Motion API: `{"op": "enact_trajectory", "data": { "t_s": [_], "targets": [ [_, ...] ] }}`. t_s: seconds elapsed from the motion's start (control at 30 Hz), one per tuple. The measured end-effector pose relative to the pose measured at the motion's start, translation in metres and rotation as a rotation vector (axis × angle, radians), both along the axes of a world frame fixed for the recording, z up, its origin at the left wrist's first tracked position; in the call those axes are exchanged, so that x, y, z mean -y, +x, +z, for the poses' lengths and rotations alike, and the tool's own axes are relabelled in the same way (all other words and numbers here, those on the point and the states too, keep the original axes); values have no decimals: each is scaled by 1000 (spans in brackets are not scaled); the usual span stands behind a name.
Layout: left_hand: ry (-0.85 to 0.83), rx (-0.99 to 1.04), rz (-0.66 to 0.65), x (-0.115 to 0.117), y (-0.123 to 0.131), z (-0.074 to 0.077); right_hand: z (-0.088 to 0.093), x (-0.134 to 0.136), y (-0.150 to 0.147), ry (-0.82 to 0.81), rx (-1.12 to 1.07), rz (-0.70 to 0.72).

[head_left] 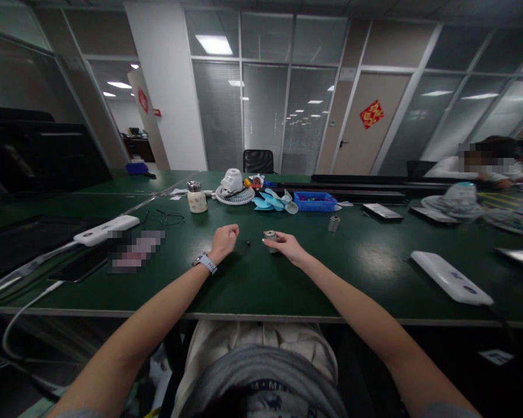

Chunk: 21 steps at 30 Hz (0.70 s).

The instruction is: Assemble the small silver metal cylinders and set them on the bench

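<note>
My left hand point(225, 242), with a watch point(204, 263) on its wrist, is closed in a loose fist just above the green table. Whatever its curled fingers may hold is hidden. My right hand point(289, 247) grips a small grey metal cylinder point(270, 235) between thumb and fingers, round end up, at the table's surface. A tiny black piece point(248, 243) lies between the two hands. Farther back on the right stands a similar metal cylinder point(333, 223), apart from my right hand.
Behind my hands are a patterned jar point(197, 197), a white fan part point(234, 188), blue fan blades point(270, 200) and a blue basket point(315, 201). White devices lie left point(107, 230) and right point(451, 277), with cables at left. People sit at far right.
</note>
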<state>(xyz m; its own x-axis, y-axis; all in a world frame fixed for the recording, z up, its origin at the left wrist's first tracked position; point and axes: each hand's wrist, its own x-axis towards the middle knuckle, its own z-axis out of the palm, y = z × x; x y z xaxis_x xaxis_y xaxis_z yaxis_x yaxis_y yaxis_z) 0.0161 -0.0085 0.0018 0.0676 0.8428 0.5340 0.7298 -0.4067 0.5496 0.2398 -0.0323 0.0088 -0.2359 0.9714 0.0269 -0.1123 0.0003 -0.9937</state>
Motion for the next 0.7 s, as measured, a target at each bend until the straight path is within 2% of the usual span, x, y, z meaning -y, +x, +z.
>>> {"op": "enact_trajectory", "data": {
  "t_s": [0.1,0.17,0.23,0.57,0.7],
  "targets": [
    [7,-19,1,0,0,0,0,2,8,357,239,-51],
    [9,-27,-2,0,1,0,1,4,12,500,350,-85],
    [5,-31,-6,1,1,0,4,5,15,575,415,-81],
    [-29,-52,2,2,3,2,13,8,13,586,276,-30],
    [-28,-71,8,3,2,2,14,9,8,503,125,-36]
  ]
}}
